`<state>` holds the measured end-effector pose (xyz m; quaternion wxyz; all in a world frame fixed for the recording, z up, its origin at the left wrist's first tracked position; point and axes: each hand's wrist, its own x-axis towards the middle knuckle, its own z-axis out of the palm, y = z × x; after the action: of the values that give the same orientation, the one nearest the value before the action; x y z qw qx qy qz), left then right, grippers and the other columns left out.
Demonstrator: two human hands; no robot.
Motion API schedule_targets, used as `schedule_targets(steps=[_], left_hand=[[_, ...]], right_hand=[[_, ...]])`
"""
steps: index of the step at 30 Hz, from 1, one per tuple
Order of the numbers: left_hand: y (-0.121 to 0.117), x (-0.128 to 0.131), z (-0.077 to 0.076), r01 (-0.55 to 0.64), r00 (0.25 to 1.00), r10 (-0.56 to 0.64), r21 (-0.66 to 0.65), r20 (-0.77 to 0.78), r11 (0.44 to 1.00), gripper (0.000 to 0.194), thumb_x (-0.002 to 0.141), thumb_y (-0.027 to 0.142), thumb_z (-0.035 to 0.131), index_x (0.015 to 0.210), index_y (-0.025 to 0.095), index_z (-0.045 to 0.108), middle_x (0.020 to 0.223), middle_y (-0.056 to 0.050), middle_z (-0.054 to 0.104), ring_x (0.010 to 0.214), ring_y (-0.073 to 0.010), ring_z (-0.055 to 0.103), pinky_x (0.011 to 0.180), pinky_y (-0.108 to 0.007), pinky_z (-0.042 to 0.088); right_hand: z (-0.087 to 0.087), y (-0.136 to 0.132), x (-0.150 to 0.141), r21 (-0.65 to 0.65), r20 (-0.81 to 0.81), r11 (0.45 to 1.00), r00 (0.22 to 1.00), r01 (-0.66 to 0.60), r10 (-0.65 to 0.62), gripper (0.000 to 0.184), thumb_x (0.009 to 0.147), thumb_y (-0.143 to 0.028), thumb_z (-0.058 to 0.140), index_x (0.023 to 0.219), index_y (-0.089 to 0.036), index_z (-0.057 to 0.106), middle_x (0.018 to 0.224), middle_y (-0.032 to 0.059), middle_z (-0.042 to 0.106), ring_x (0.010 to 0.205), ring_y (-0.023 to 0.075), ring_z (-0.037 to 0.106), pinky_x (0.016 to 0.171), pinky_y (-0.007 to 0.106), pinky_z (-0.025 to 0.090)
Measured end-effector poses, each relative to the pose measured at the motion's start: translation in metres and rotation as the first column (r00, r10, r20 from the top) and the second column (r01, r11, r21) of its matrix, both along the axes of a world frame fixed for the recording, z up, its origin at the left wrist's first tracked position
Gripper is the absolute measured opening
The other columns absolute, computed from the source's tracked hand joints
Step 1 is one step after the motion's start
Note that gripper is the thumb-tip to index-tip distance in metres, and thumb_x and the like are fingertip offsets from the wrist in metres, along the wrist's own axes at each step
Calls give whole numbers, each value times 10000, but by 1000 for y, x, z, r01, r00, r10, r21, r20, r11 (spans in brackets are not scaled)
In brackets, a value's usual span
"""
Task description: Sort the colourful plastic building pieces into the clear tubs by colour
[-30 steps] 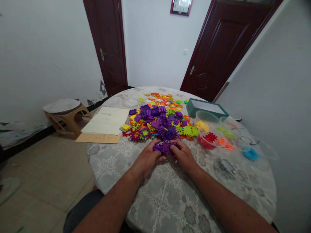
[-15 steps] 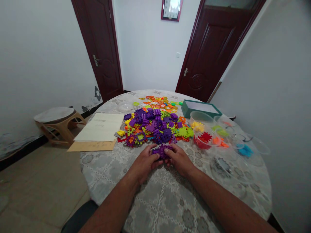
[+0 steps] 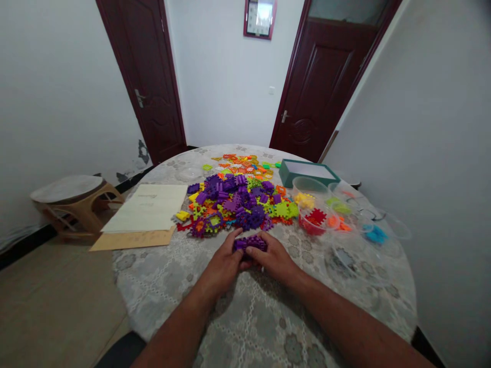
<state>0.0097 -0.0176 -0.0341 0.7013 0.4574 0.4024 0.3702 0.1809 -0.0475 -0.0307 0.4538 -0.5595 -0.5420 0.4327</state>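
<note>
Between my two hands are purple interlocking plastic pieces (image 3: pixel 251 243), held just above the near part of the table. My left hand (image 3: pixel 227 259) grips their left side, thumb in front. On the right side my right hand (image 3: pixel 275 256) is closed round them, its thumb laid across the front. Fingers hide part of the pieces, so I cannot tell how many there are or how they join. Right behind the hands rises a heap of toothed plastic pieces (image 3: pixel 232 204), mostly purple, with lime, orange, yellow and red ones among them.
Clear plastic tubs (image 3: pixel 310 186) with sorted colours stand at right, beside a green box (image 3: pixel 307 171). White paper (image 3: pixel 148 208) overlaps a brown sheet (image 3: pixel 132 238) at left. Smaller orange pieces (image 3: pixel 241 166) lie behind the heap. A stool (image 3: pixel 72 194) stands left of the round table (image 3: pixel 245 327).
The view has shifted slightly, so most things sit further left in it. My right thumb lies further across the purple pieces, which appear turned a little in my hands.
</note>
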Motion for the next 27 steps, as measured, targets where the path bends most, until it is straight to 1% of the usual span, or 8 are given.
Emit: schedule_targets(steps=[6,8,11,14,16,19,22,27], left_hand=[[-1,0,2,-23,1000,23,23,6,999,631,888,260,690,1507,236,569,1581,-147,531,1338,-327,618,990,-392,618],[-1,1,2,-30,999,30,14,10,999,589,893,274,691,1472,210,602,1592,-156,516,1362,-335,600,983,-389,625],[-1,1,2,-22,999,21,18,29,1000,554,907,320,694,1439,183,630,1593,-172,510,1384,-350,579,955,-399,640],[-1,0,5,-22,999,21,9,42,1000,562,903,382,719,1429,197,648,1620,-160,485,1412,-363,550,927,-406,651],[-2,-1,8,-19,999,19,2,46,1000,580,889,430,743,1421,214,663,1625,-152,483,1417,-370,543,914,-413,654],[-2,-2,10,9,999,-10,21,53,1000,614,882,504,748,1425,229,666,1606,-155,508,1401,-378,553,899,-434,657],[-2,-2,11,28,998,-30,35,49,999,651,894,554,727,1455,234,643,1589,-161,523,1373,-375,575,896,-431,654],[-3,-1,10,64,997,-65,11,46,998,662,915,587,696,1475,241,623,1606,-159,504,1339,-361,599,890,-399,647]], right_hand=[[-1,0,1,-5,-39,1000,999,-15,15,232,864,-377,762,956,-224,613,768,-28,611,662,144,542,601,264,419],[1,0,1,0,-58,1000,998,-25,25,256,863,-379,767,1022,-232,629,805,-23,632,683,149,559,621,271,437],[4,1,3,41,-41,998,998,-52,54,327,857,-347,777,1153,-252,675,965,9,698,833,182,626,748,309,495],[2,3,5,99,-26,987,992,-123,126,345,858,-325,782,1188,-262,702,1079,24,721,966,211,655,876,355,511],[0,4,6,120,-16,979,986,-165,168,359,865,-317,777,1213,-266,704,1105,28,724,1001,221,660,917,380,511],[-4,4,5,139,11,974,984,-179,179,394,871,-308,773,1256,-270,699,1153,41,727,1043,234,663,960,407,506],[-7,3,4,150,4,975,986,-164,165,399,872,-309,768,1263,-272,700,1147,43,729,1030,236,663,950,407,508],[-6,-1,2,113,0,987,994,-112,112,336,845,-288,774,1174,-264,706,989,15,716,878,207,638,817,356,506]])
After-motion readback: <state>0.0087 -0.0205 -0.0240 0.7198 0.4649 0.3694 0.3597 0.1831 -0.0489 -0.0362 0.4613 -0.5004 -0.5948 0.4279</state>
